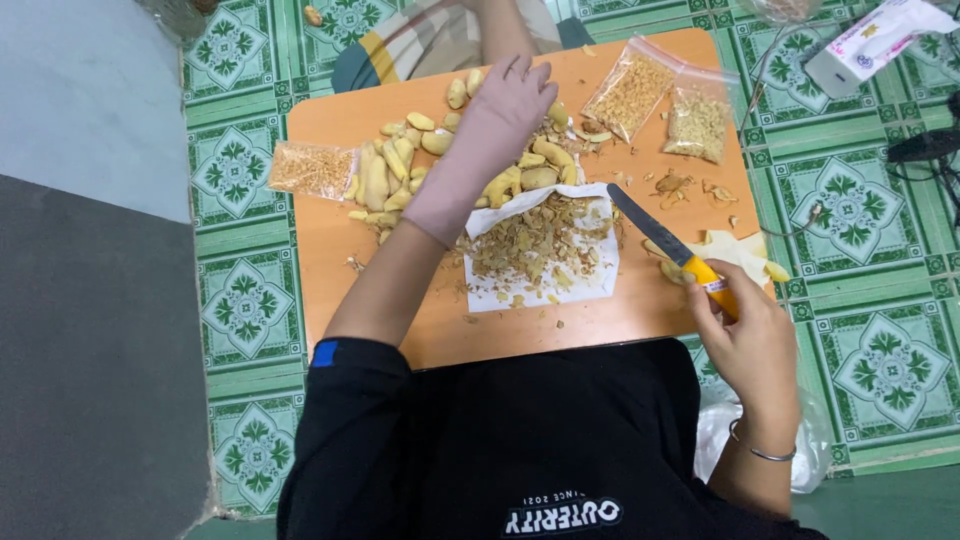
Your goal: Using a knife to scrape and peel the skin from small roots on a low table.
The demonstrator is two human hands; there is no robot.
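Note:
My left hand (pixel 495 125), in a pale pink glove, reaches over a pile of peeled ginger pieces (pixel 400 165) on an orange table (pixel 330 250), fingers spread and resting on the pieces near the middle. My right hand (pixel 745 335) grips the orange handle of a knife (pixel 665 245), its dark blade pointing up-left toward a white paper sheet (pixel 590 285) heaped with ginger peelings. The right hand hovers at the table's right front corner.
Three clear bags of chopped ginger lie on the table: one at the left (pixel 308 168), two at the back right (pixel 632 92) (pixel 697 123). A white packet (pixel 880 35) and dark cable (pixel 925 148) lie on the green tiled floor. Another person's striped clothing (pixel 430 40) shows beyond the table.

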